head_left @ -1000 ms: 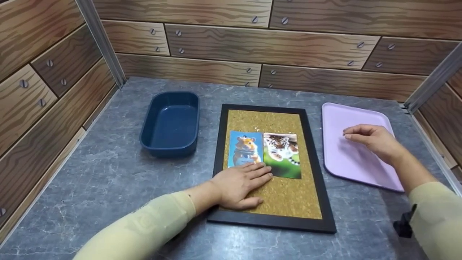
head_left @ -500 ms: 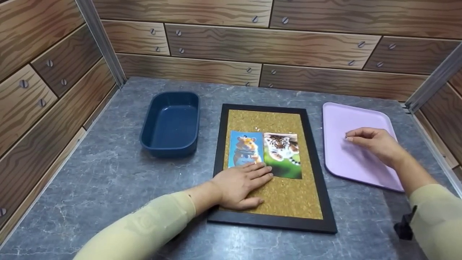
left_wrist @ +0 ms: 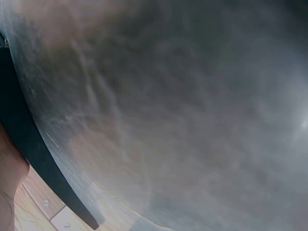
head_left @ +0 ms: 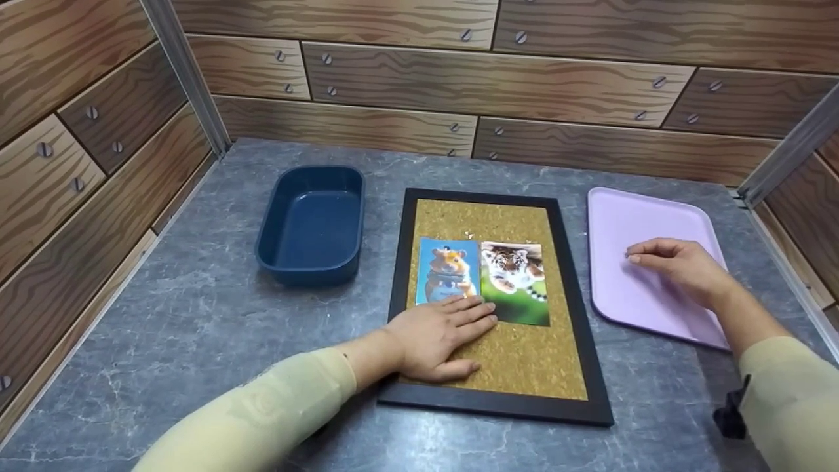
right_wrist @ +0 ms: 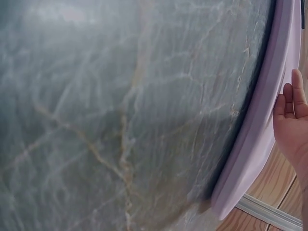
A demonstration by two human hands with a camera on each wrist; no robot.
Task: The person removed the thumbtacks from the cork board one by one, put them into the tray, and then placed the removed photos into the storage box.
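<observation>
My left hand (head_left: pixel 439 337) lies flat with its fingers spread on a black-framed cork board (head_left: pixel 531 364). Its fingertips cover the bottom edge of a hamster picture (head_left: pixel 449 272) and reach the lower left corner of a tiger cub picture (head_left: pixel 514 282). Both pictures lie side by side on the cork. Over a lilac tray (head_left: pixel 629 216), my right hand (head_left: pixel 685 269) brings thumb and forefinger together on a tiny pin-like thing (head_left: pixel 627 255), too small to make out clearly. In the right wrist view, that hand's other fingers (right_wrist: pixel 288 96) show beyond the tray's rim.
A deep blue rectangular bin (head_left: pixel 308 262) stands left of the board. Small shiny bits (head_left: pixel 468 234) sit at the pictures' top edges. Wood-patterned walls (head_left: pixel 406 72) enclose the grey marbled table (head_left: pixel 216 314) at the back and sides.
My right hand has shifted slightly down over the lilac tray, its thumb and forefinger still together. The left hand stays flat on the board, and the pictures keep their places.
</observation>
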